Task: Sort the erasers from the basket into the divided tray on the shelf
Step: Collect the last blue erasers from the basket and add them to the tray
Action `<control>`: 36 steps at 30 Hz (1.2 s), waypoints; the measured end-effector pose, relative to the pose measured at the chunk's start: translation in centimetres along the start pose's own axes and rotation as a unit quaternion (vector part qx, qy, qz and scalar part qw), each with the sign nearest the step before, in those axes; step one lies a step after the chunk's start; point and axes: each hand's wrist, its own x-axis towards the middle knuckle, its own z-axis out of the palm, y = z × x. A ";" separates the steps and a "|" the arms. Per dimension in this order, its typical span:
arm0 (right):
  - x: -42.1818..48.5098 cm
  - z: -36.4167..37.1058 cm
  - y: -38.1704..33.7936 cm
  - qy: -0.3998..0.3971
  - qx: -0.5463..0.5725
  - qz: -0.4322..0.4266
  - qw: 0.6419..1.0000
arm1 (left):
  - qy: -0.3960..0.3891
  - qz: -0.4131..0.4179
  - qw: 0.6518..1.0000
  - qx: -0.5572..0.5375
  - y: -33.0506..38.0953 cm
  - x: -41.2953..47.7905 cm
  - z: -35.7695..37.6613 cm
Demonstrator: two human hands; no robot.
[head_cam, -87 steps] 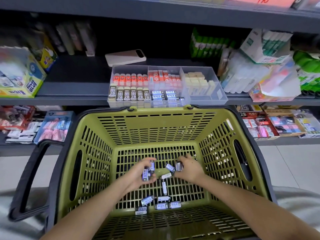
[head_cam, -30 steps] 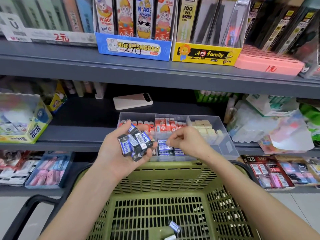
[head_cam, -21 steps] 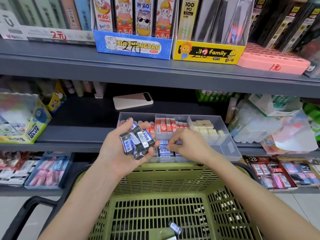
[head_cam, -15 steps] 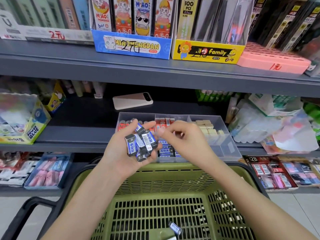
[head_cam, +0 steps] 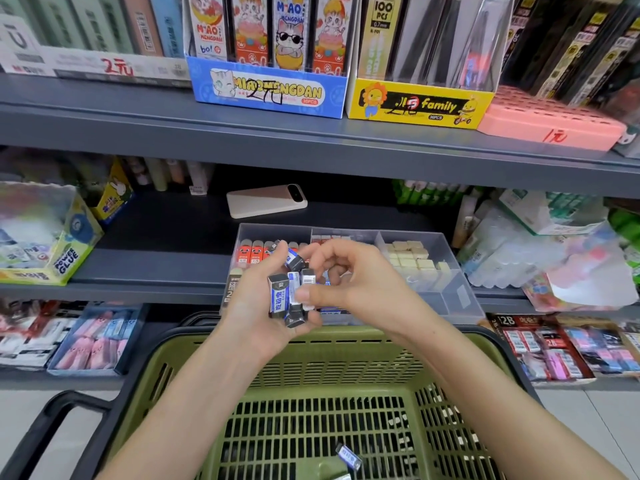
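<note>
Several erasers (head_cam: 278, 296) — front one upright, L hand (head_cam: 252, 308).

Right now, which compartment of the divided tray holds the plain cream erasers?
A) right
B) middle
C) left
A: the cream erasers sit in the right compartment of the divided tray, while the orange-sleeved erasers stand in the left rear one.
</note>
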 end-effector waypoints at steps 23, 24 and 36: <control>2.5 -1.9 6.6 0.105 -0.336 0.047 0.935 | -0.014 0.005 1.000 0.001 2.0 0.0 -2.0; 2.5 -1.9 6.4 0.102 -0.351 0.046 0.930 | -0.017 0.004 1.000 0.003 2.0 0.1 -1.9; 1.3 -1.5 1.2 0.012 -0.050 -0.046 0.998 | -0.113 -0.054 0.973 0.195 1.5 0.3 -1.8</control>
